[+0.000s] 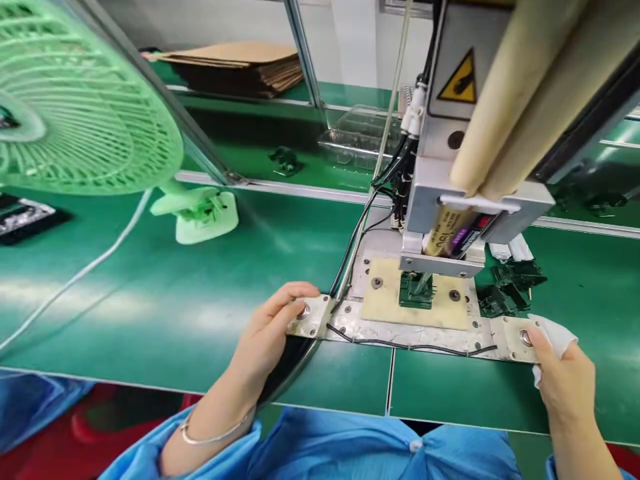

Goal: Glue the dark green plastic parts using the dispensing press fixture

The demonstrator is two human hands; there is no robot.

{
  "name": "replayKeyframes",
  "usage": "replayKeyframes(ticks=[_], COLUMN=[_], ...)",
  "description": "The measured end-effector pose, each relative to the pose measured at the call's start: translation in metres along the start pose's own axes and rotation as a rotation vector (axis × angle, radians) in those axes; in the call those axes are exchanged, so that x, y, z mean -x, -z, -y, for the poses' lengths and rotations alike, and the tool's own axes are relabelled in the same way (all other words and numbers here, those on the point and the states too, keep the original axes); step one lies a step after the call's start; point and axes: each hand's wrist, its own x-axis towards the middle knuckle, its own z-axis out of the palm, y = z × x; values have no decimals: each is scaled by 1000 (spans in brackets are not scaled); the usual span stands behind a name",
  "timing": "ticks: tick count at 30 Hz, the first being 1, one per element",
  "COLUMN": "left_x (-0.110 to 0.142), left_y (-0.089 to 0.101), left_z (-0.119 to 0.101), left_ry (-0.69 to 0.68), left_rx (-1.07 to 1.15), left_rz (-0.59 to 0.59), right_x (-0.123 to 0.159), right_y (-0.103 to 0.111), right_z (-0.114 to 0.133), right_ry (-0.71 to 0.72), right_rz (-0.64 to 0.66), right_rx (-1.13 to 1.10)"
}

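Green bench | left hand, right hand press plate-end buttons | left clear

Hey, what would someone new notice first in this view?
Probably the grey press machine at upper right, with its yellow warning sign, standing over a small green part. The left hand and right hand each touch a button at the ends of its base plate. A green fan fills the upper left.

To your left a pale green fan with white cord, stacked cardboard behind, clear plastic trays, loose dark green parts at right.
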Motion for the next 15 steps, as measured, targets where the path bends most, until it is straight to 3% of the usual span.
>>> replayKeyframes(ticks=[11,15], left_x=[7,5], left_y=[-6,-6], left_z=[-10,-10], left_ry=[233,240], left_rx=[241,246], left_rz=[-18,-18], right_x=[8,10], right_y=[1,2], right_z=[13,12], right_ry=[-57,-83], right_rz=[-6,9], right_rx=[-11,-13])
